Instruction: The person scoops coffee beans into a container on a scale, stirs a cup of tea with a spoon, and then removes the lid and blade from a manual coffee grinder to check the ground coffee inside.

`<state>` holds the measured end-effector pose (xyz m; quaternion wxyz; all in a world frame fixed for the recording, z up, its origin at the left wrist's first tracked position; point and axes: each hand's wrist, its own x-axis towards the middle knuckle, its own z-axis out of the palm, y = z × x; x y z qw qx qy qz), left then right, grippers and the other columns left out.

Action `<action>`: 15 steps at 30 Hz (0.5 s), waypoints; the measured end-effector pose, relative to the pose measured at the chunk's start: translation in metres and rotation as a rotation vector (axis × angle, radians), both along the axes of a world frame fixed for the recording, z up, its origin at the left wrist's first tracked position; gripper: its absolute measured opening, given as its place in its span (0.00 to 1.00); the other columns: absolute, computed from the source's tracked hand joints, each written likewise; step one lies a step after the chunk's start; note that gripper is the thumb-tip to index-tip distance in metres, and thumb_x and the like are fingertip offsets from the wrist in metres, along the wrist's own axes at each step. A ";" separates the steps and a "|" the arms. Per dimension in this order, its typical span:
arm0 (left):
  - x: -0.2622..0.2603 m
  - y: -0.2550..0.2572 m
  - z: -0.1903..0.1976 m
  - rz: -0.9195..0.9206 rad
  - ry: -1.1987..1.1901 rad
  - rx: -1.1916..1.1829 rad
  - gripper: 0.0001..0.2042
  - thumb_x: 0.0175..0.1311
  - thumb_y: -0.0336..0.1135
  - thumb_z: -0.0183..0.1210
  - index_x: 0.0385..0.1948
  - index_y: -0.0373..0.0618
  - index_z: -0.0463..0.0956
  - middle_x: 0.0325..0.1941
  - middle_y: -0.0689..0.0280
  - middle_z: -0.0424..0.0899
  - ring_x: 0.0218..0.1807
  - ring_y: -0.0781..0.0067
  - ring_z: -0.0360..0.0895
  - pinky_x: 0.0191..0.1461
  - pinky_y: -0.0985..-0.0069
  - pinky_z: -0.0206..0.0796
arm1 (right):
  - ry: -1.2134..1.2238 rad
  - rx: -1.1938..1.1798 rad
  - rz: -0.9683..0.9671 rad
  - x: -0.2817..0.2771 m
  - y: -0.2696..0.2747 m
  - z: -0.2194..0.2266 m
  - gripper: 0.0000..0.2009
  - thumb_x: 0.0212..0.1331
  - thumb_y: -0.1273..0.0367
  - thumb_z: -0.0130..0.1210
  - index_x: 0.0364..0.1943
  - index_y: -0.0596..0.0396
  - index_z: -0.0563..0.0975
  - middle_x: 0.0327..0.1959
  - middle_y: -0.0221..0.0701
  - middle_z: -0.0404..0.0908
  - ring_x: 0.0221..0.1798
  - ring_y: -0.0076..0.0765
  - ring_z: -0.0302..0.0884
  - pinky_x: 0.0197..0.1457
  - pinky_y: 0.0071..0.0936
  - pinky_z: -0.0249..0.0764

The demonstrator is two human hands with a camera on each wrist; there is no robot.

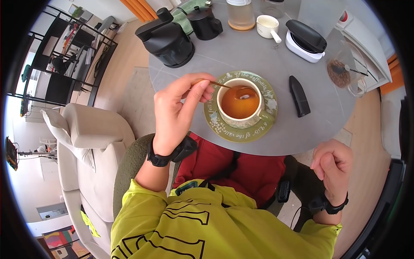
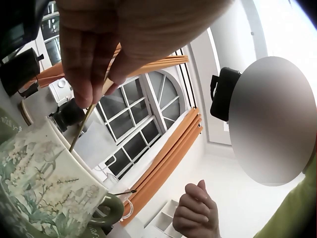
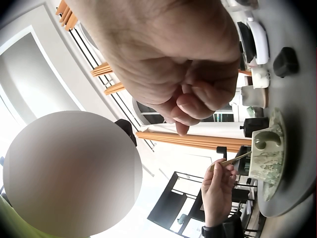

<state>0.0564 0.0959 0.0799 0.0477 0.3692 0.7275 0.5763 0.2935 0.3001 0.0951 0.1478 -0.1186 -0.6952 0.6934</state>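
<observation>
A round grey desk (image 1: 289, 131), smooth and faintly veined like stone, carries a green saucer (image 1: 271, 123) with pale lettering round its rim and light floral motifs. On it stands a wide cream cup (image 1: 240, 124) with a glossy green handle (image 1: 266, 116), partly filled with a clear amber liquid (image 1: 237, 105). The left hand (image 1: 177, 103) pinches the thin, gold-coloured stem of a spoon (image 1: 221, 84) between thumb and fingertips; the spoon slants over the cup's rim into the liquid, where a brown oval shape shows. The right hand (image 1: 333, 162) holds nothing, its fingers loosely curled by the edge of the desk. Beyond the saucer are a dark kettle (image 1: 168, 45), a lidded black pot (image 1: 203, 26), a crumpled green cloth (image 1: 184, 19), a small white cup with a straight handle (image 1: 268, 26), a white case with a rounded black lid (image 1: 305, 41), a tapered black object (image 1: 299, 97) and a clear vessel (image 1: 339, 73) of brown bits. The head view alone looks down onto the liquid. The left wrist view hides it but brings out the cup's painted leaves and yellowish blossoms, with a white-framed window (image 2: 143, 116) and orange curtains (image 2: 163, 168) behind. The right wrist view gives the cup's profile, the spoon's slope and the folded fingers from beneath.
</observation>
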 end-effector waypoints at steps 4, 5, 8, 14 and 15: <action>-0.005 -0.010 0.004 0.071 0.079 -0.053 0.07 0.66 0.25 0.54 0.37 0.34 0.80 0.27 0.65 0.82 0.30 0.81 0.78 0.36 0.82 0.72 | -0.006 0.001 0.002 0.000 0.000 0.001 0.16 0.64 0.61 0.55 0.24 0.60 0.76 0.16 0.26 0.72 0.14 0.14 0.59 0.17 0.16 0.50; -0.005 -0.012 0.006 0.079 0.067 -0.066 0.06 0.66 0.25 0.53 0.37 0.34 0.80 0.27 0.65 0.82 0.30 0.81 0.78 0.35 0.82 0.72 | -0.007 0.000 0.002 -0.001 -0.001 0.001 0.16 0.64 0.61 0.55 0.24 0.60 0.76 0.16 0.26 0.72 0.14 0.14 0.59 0.17 0.16 0.50; -0.004 -0.019 0.012 0.073 0.044 -0.119 0.06 0.66 0.25 0.53 0.36 0.34 0.80 0.27 0.65 0.81 0.29 0.82 0.77 0.35 0.83 0.72 | -0.019 0.014 0.007 -0.001 -0.001 0.000 0.16 0.64 0.62 0.55 0.24 0.60 0.76 0.16 0.26 0.72 0.14 0.14 0.59 0.18 0.16 0.50; -0.001 -0.017 0.009 -0.050 -0.137 -0.058 0.07 0.67 0.27 0.53 0.38 0.34 0.80 0.27 0.67 0.81 0.30 0.83 0.77 0.36 0.83 0.72 | -0.037 0.016 0.007 -0.003 -0.003 0.000 0.17 0.65 0.61 0.54 0.24 0.60 0.76 0.17 0.26 0.72 0.14 0.14 0.59 0.18 0.16 0.51; -0.001 -0.015 0.008 -0.066 -0.157 -0.046 0.07 0.68 0.27 0.53 0.39 0.34 0.79 0.27 0.67 0.82 0.31 0.84 0.77 0.37 0.84 0.72 | -0.034 0.016 0.006 -0.003 -0.003 -0.001 0.17 0.65 0.61 0.54 0.24 0.60 0.76 0.17 0.26 0.72 0.14 0.15 0.59 0.18 0.16 0.51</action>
